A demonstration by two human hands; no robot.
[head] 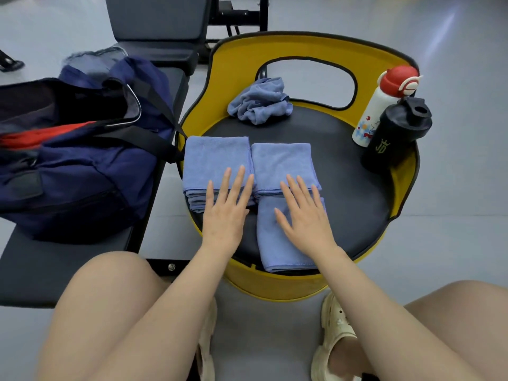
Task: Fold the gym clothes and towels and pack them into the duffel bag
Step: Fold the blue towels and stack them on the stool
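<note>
person seated, both hands flat on blue towels on the black seat of a yellow chair. left hand lies with straight fingers on the folded stack, grasping nothing; likely steadying it. right hand lies palm down, fingers spread, across a second folded towel and a third towel below it, seemingly smoothing the fold. one crumpled towel waits unfolded at the chair back. duffel bag sits open on the bench just left, within reach for packing. two bottles stand at the right rim
</note>
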